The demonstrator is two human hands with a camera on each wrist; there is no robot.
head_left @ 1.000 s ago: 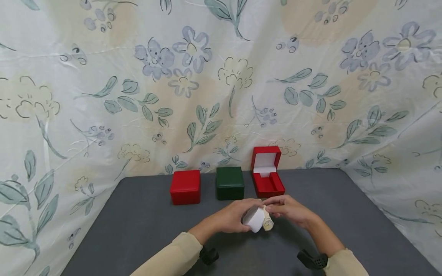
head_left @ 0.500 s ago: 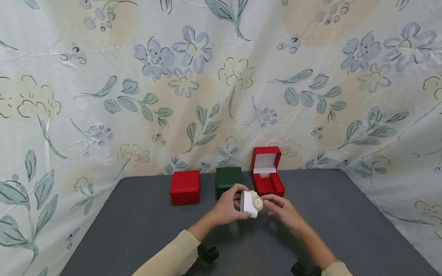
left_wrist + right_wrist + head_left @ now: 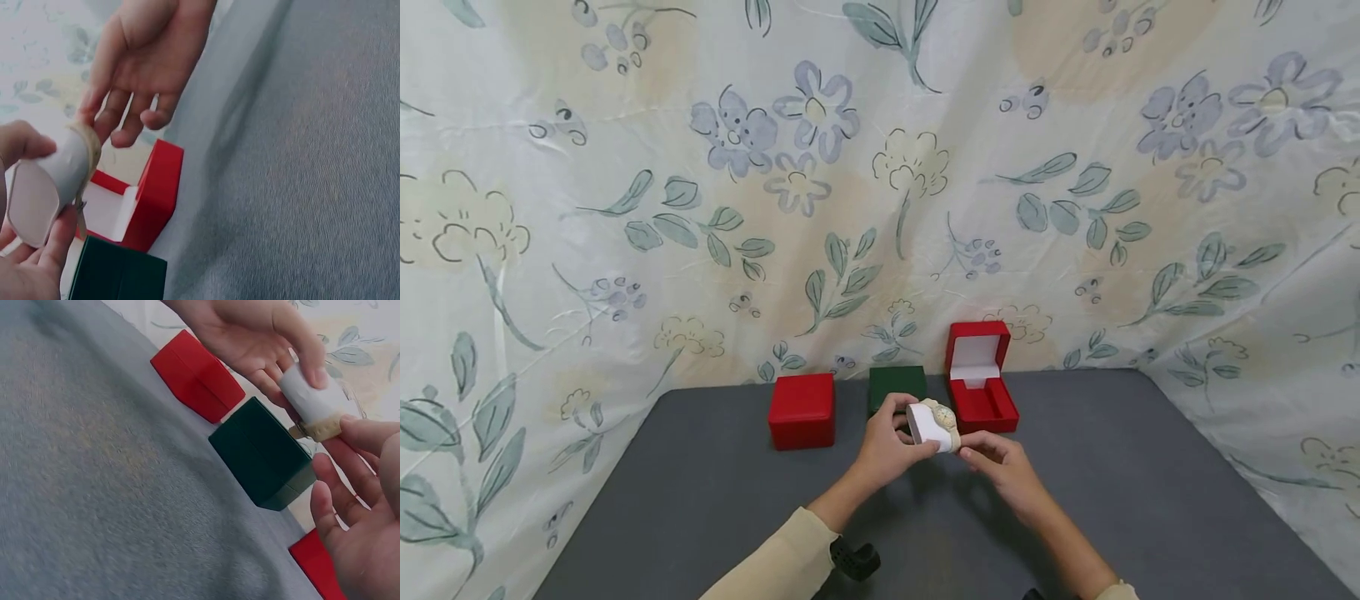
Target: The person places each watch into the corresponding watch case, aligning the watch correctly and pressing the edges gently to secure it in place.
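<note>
The left hand [image 3: 883,442] curled its fingers [image 3: 37,250] around a small white cushion [image 3: 927,425] with a pale watch [image 3: 945,417] strapped round it, gripping it in the air above the grey table [image 3: 1150,483]. The right hand [image 3: 1000,462] pinched the watch strap with thumb and forefinger, its other fingers [image 3: 134,119] loosely spread. Compared with a second earlier, both hands had carried the cushion up and away from the person, to just in front of the open red box [image 3: 981,383] and the green box [image 3: 895,385]. A closed red box [image 3: 802,410] stood to the left.
</note>
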